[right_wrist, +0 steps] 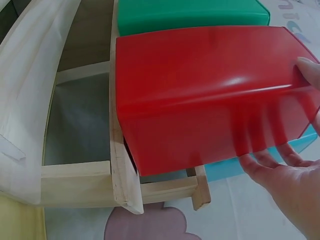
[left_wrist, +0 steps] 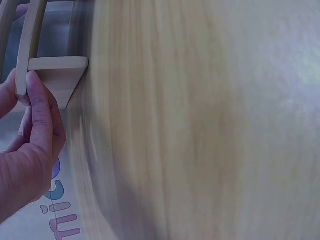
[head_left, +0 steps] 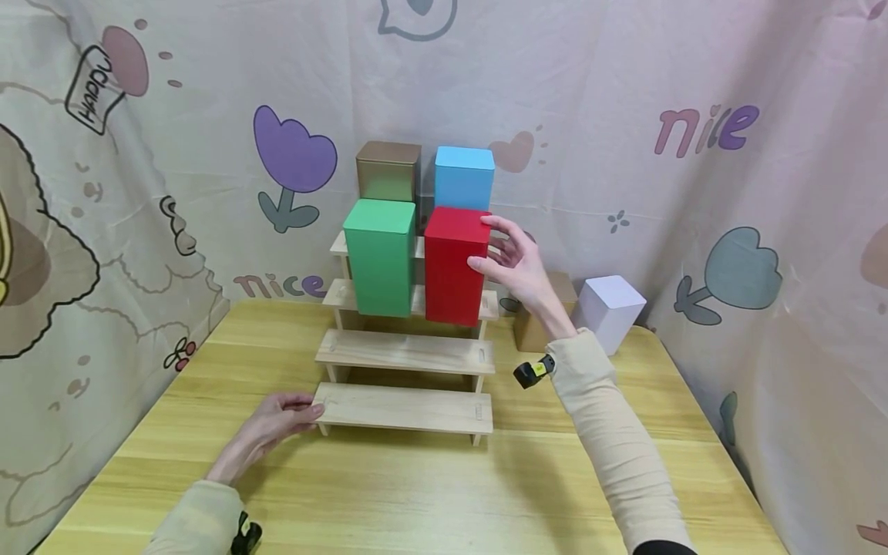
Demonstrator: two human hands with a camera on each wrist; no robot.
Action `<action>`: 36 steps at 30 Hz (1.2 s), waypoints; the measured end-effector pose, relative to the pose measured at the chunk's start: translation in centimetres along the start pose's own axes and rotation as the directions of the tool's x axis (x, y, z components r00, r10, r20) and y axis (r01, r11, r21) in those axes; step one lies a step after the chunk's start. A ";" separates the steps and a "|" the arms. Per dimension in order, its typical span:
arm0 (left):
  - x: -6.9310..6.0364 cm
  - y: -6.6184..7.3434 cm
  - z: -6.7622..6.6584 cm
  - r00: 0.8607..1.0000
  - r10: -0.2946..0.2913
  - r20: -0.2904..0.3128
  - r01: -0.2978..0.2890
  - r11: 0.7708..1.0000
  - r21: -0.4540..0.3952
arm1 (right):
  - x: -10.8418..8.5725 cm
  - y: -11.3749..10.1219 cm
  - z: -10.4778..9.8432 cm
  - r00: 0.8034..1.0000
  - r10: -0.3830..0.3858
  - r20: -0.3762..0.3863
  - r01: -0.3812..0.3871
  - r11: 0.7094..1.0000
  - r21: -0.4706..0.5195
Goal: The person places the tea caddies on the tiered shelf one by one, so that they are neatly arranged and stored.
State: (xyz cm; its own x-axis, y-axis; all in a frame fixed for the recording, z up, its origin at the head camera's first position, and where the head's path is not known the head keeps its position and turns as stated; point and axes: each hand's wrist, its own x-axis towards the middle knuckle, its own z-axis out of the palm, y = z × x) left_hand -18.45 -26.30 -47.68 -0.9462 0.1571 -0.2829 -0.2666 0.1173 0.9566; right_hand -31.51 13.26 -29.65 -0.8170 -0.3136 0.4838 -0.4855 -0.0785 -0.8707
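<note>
My right hand (head_left: 516, 258) holds the upper right part of a red box (head_left: 454, 266); in the right wrist view the thumb and fingers (right_wrist: 260, 167) lie on two of its faces. The red box stands on the third step of a wooden stepped rack (head_left: 405, 351), beside a green box (head_left: 380, 258). Behind them, on the top step, are a brown box (head_left: 388, 173) and a blue box (head_left: 465, 177). My left hand (head_left: 277, 420) pinches the left end of the lowest step; the left wrist view shows thumb and fingers (left_wrist: 37, 100) at its edge.
On the wooden table (head_left: 333, 493), right of the rack, stand a brown box (head_left: 530, 327) and a white box (head_left: 609, 312), partly behind my right arm. A printed curtain (head_left: 416, 92) hangs behind and at both sides.
</note>
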 end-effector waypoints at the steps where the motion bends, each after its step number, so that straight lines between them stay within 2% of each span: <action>1: 0.0 0.0 0.0 1.000 0.000 0.002 0.000 1.000 -0.002 | 0.0 0.0 0.0 1.000 -0.002 0.001 0.002 1.000 0.002; 9: 0.0 0.2 0.0 1.000 -0.003 0.004 0.003 1.000 -0.014 | 0.0 0.1 -0.1 1.000 -0.012 0.020 0.012 1.000 -0.015; 18: 0.0 0.2 -0.1 1.000 -0.009 0.011 0.009 1.000 -0.014 | -0.1 0.2 -0.5 0.999 -0.017 0.031 0.020 0.996 -0.089; 27: 0.0 0.1 -0.1 1.000 -0.001 0.013 0.001 1.000 -0.003 | 0.1 0.5 -0.3 0.998 -0.064 0.027 0.065 0.997 -0.040; 36: 0.0 -0.1 -0.1 1.000 -0.006 0.006 0.006 1.000 0.000 | 0.2 0.8 -0.5 0.998 -0.050 0.023 0.051 0.997 -0.058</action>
State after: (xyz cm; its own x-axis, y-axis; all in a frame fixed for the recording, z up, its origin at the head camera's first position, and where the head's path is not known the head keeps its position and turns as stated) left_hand -18.48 -26.38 -47.74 -0.9436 0.1620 -0.2888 -0.2720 0.1184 0.9550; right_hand -32.17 13.59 -30.22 -0.7844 -0.3314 0.5244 -0.5438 -0.0393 -0.8383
